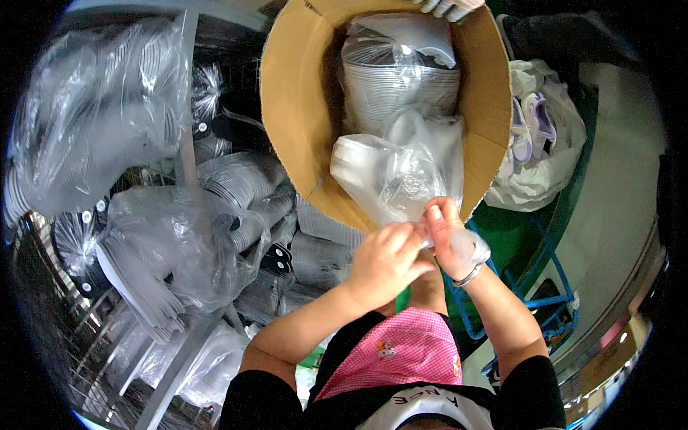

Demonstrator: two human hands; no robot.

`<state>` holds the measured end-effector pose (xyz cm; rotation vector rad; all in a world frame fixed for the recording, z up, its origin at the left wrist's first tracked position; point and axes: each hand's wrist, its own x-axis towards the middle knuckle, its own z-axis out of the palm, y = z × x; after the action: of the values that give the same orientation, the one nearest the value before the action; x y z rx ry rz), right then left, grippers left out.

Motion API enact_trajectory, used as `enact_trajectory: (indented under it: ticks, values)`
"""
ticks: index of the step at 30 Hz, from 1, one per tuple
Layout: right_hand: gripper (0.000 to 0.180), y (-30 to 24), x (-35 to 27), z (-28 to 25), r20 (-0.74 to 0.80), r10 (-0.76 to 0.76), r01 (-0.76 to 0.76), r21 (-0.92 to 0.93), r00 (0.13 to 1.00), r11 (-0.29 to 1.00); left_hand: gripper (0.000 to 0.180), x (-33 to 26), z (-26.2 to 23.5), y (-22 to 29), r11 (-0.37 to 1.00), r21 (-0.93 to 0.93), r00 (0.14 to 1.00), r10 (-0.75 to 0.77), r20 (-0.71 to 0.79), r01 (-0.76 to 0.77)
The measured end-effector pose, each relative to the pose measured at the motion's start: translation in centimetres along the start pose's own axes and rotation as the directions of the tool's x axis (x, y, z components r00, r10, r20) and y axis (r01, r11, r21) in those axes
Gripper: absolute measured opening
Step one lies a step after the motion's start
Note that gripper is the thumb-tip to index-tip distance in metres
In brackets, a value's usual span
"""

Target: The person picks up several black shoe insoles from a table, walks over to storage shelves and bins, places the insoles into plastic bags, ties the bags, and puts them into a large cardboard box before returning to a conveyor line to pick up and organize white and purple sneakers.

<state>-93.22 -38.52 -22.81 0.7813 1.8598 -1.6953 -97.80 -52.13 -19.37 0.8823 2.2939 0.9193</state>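
In front of me, a clear plastic bag (410,168) hangs over the near side of a brown cardboard box (301,107), its body inside the box. Something white shows through the bag's left part. My left hand (390,259) and my right hand (450,240) meet at the bag's gathered neck, both with fingers closed on it. A loop of clear plastic and a bracelet lie around my right wrist. Deeper in the box sits another clear bag (401,89) of tightly stacked, thin pale pieces with a dark top.
At left, a metal rack (188,93) carries several clear bags (100,122) of stacked pale pieces. Another person's gloved hand (451,7) touches the box's far edge. Right of the box, white-and-lilac shoes (534,125) lie in a white bag (527,190). A blue metal frame (552,301) stands nearer.
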Motion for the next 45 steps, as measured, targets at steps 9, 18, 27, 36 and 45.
enact_trajectory:
  ticks: [9,18,27,36,45]
  values:
    - [0.050,-0.4,-0.2,-1.2,0.049,-0.564,0.536,-0.387,0.825,0.750,0.022,0.8,1.1,-4.6,0.435,-0.673,0.759,-0.578,0.300,0.598]
    - [0.008,-1.7,5.1,-0.8,0.610,-0.240,0.273,0.040,0.755,0.961,0.016,2.6,-3.6,-7.3,0.955,-0.297,0.976,0.075,0.205,-0.010]
    - [0.029,-0.6,6.9,0.7,0.046,-0.638,0.629,0.127,0.769,0.767,0.019,3.1,-0.8,-10.6,0.269,-0.750,0.785,-0.362,0.502,0.604]
    - [0.018,4.6,7.6,-4.5,-0.169,-0.151,0.222,0.591,0.974,0.775,0.006,4.0,-1.3,-10.4,0.934,0.140,0.924,-0.286,-0.253,0.328]
    - [0.061,1.2,9.2,-1.0,0.462,-0.696,0.835,-0.293,0.550,0.465,0.041,6.2,-1.1,-2.9,0.999,0.030,0.988,0.035,-0.151,-0.031]
